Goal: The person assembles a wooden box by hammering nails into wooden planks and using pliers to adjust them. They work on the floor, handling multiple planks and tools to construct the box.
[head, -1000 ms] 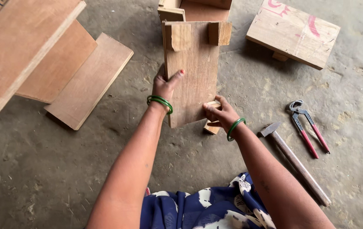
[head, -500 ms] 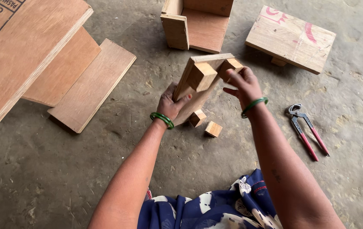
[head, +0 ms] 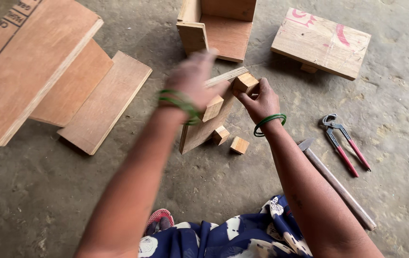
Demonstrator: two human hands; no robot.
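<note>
Stacked plywood boards (head: 61, 81) at left. Open wooden box (head: 218, 28) at top. Low wooden stool (head: 321, 43) with red marks beside it. Pincers (head: 345, 143), hammer (head: 336, 184) at right, on concrete floor (head: 46, 205).

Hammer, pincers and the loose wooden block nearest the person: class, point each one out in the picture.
hammer (head: 334, 184), head view, on the middle of its wooden handle.
pincers (head: 347, 149), head view, on the red handles just below the jaws.
loose wooden block (head: 239, 145), head view, on its top face.
</note>
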